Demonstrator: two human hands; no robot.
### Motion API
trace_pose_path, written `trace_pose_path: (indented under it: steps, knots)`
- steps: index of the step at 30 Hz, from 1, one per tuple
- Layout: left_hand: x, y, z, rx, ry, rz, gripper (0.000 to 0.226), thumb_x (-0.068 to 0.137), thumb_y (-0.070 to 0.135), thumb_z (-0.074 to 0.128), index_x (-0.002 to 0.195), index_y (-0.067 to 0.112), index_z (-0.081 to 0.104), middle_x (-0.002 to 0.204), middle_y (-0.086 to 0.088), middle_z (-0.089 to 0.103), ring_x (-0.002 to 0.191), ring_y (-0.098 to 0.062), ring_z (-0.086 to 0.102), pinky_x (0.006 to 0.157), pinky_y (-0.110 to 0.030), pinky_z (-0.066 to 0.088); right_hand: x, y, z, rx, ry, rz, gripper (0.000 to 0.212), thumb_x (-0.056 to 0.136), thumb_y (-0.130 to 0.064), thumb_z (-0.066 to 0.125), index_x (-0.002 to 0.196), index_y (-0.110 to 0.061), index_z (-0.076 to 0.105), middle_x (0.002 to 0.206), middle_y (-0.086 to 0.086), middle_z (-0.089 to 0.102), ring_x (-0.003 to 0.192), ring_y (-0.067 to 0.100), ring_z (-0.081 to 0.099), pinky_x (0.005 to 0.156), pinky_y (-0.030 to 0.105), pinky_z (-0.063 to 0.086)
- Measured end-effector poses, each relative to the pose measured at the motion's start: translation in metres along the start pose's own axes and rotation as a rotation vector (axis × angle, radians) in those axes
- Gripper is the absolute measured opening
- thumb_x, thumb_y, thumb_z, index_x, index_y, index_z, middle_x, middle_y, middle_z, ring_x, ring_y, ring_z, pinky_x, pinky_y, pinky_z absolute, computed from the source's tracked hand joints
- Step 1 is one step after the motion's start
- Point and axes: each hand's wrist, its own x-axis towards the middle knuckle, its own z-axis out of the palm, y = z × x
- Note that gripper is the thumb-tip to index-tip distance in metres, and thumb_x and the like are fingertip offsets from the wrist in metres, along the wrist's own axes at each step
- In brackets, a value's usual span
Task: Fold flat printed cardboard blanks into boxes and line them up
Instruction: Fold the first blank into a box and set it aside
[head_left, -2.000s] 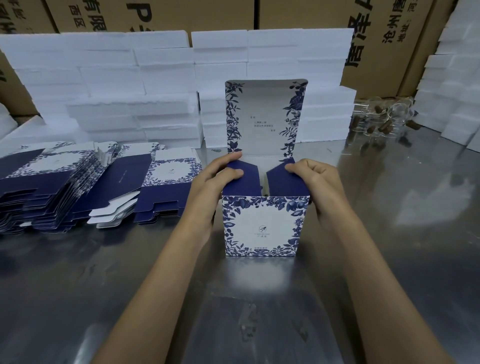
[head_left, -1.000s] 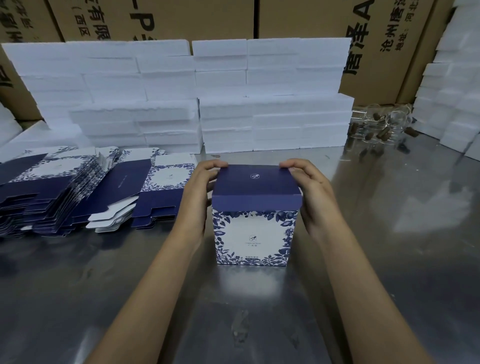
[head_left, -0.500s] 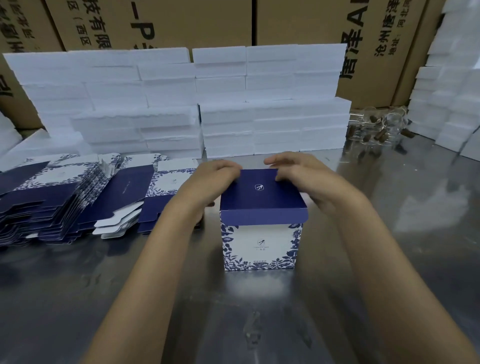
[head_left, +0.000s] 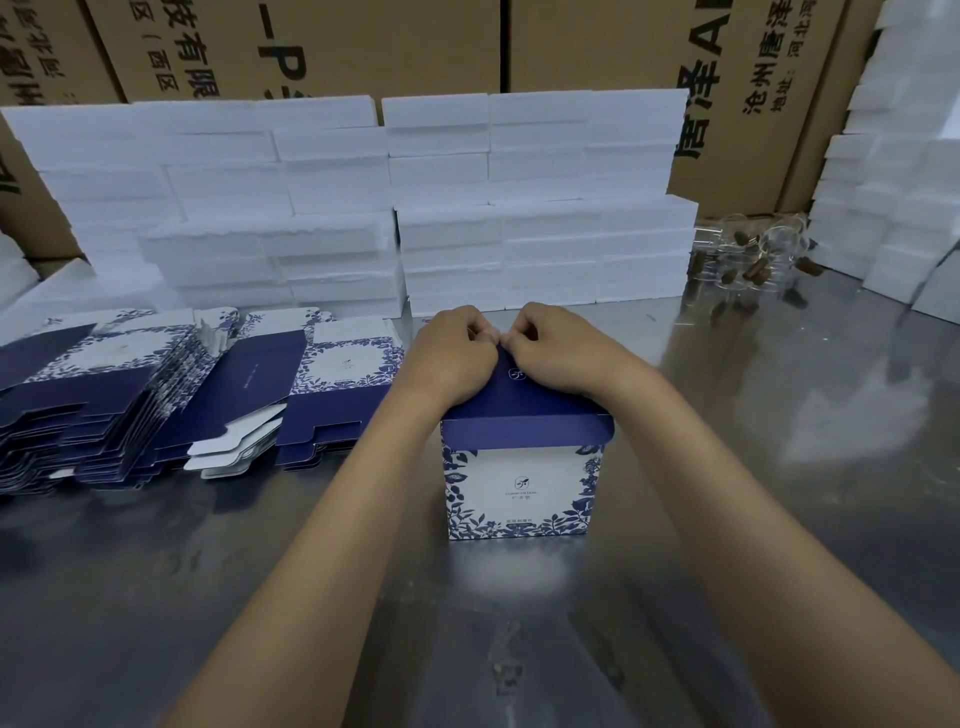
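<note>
Curled fingertips (head_left: 480, 332) of both hands meet at the far edge of the navy lid (head_left: 524, 400); the left hand (head_left: 449, 358) and right hand (head_left: 558, 353) lie knuckles-up on the lid, fingers bent and seemingly pressing or pinching its back edge, though the contact itself is hidden behind the knuckles. The blue-and-white floral box (head_left: 519, 483) stands upright on the steel table (head_left: 779, 493), directly in front of the person, its lid folded over with the front lip hanging down the printed face. It is probably thin printed card: light, hollow, easy to dent, and liable to skate on the smooth metal, so it is best taken by its side walls near the corners, where folds stiffen it. To the left, well apart, lie stacks of flat blanks (head_left: 104, 395); behind them, white foam blocks (head_left: 467, 208) stand before brown cartons (head_left: 363, 47).
</note>
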Motion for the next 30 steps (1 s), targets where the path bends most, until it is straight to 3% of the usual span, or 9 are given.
trace_pose_path:
  steps: [3, 6, 9, 11, 14, 17, 19, 21, 30]
  knots:
    - [0.002, 0.001, 0.001, 0.006, -0.013, -0.007, 0.014, 0.102, 0.017, 0.045, 0.098, 0.016, 0.059, 0.092, 0.009, 0.056, 0.092, -0.016, 0.053, 0.064, -0.024, 0.037, 0.001, -0.001, -0.003, 0.027, -0.005, -0.003, 0.012, 0.1, -0.02, 0.052, 0.102, -0.012, 0.06, 0.089, -0.007, 0.058, 0.078, 0.009, 0.052, 0.062, 0.025, 0.038]
    - [0.002, 0.001, 0.0, -0.014, -0.024, -0.049, 0.015, 0.101, 0.019, 0.045, 0.097, 0.019, 0.06, 0.105, 0.012, 0.058, 0.101, -0.014, 0.054, 0.079, -0.027, 0.041, 0.0, -0.003, -0.004, 0.074, -0.003, 0.002, 0.018, 0.1, -0.016, 0.049, 0.106, -0.008, 0.064, 0.093, -0.004, 0.061, 0.086, 0.014, 0.055, 0.07, 0.027, 0.042]
    - [0.001, 0.002, -0.001, -0.034, -0.021, -0.077, 0.016, 0.1, 0.019, 0.047, 0.092, 0.021, 0.06, 0.119, 0.013, 0.063, 0.108, -0.013, 0.057, 0.092, -0.03, 0.045, -0.001, -0.004, -0.005, 0.05, -0.012, 0.042, 0.015, 0.102, -0.019, 0.045, 0.1, -0.015, 0.059, 0.093, -0.004, 0.059, 0.09, 0.017, 0.054, 0.08, 0.034, 0.044]
    - [0.0, 0.004, -0.001, 0.0, -0.016, -0.078, 0.015, 0.1, 0.019, 0.047, 0.094, 0.018, 0.06, 0.124, 0.008, 0.065, 0.112, -0.018, 0.058, 0.101, -0.038, 0.046, 0.0, -0.005, -0.006, 0.026, -0.036, 0.054, 0.011, 0.102, -0.02, 0.045, 0.1, -0.016, 0.056, 0.094, -0.004, 0.058, 0.092, 0.017, 0.053, 0.078, 0.033, 0.042]
    - [-0.002, 0.005, -0.001, -0.022, -0.017, -0.093, 0.015, 0.101, 0.024, 0.049, 0.095, 0.02, 0.062, 0.12, 0.004, 0.066, 0.114, -0.022, 0.058, 0.103, -0.043, 0.046, 0.0, -0.005, -0.005, 0.054, -0.044, 0.074, 0.016, 0.101, -0.021, 0.045, 0.105, -0.013, 0.058, 0.098, -0.002, 0.059, 0.093, 0.018, 0.053, 0.077, 0.033, 0.041]
    - [-0.004, 0.003, -0.002, -0.01, -0.012, -0.155, 0.025, 0.101, 0.038, 0.05, 0.083, 0.023, 0.06, 0.101, 0.006, 0.063, 0.111, -0.026, 0.059, 0.106, -0.048, 0.043, -0.002, -0.001, -0.005, 0.035, -0.004, 0.141, 0.02, 0.102, -0.037, 0.048, 0.09, -0.021, 0.052, 0.094, -0.006, 0.057, 0.094, 0.018, 0.056, 0.086, 0.036, 0.044]
    - [-0.004, 0.003, -0.002, 0.008, -0.012, -0.182, 0.034, 0.1, 0.043, 0.05, 0.074, 0.021, 0.053, 0.089, 0.005, 0.06, 0.108, -0.03, 0.06, 0.108, -0.053, 0.039, -0.003, 0.001, -0.005, 0.042, -0.001, 0.152, 0.028, 0.104, -0.039, 0.048, 0.083, -0.02, 0.047, 0.088, -0.005, 0.055, 0.079, 0.012, 0.053, 0.07, 0.029, 0.042]
    - [-0.003, 0.004, -0.002, 0.018, -0.017, -0.181, 0.032, 0.102, 0.043, 0.048, 0.077, 0.022, 0.05, 0.093, 0.005, 0.058, 0.112, -0.03, 0.058, 0.11, -0.055, 0.036, -0.003, 0.0, -0.006, 0.054, -0.007, 0.14, 0.029, 0.105, -0.035, 0.046, 0.082, -0.019, 0.043, 0.08, -0.005, 0.049, 0.067, 0.01, 0.044, 0.058, 0.027, 0.032]
    - [-0.002, -0.001, -0.001, -0.09, -0.003, -0.228, 0.028, 0.101, 0.044, 0.049, 0.086, 0.021, 0.057, 0.093, 0.013, 0.055, 0.113, -0.026, 0.057, 0.112, -0.053, 0.035, -0.011, 0.001, -0.007, 0.204, 0.075, 0.141, 0.018, 0.105, -0.02, 0.042, 0.09, -0.015, 0.049, 0.086, 0.008, 0.047, 0.078, 0.018, 0.041, 0.065, 0.031, 0.03]
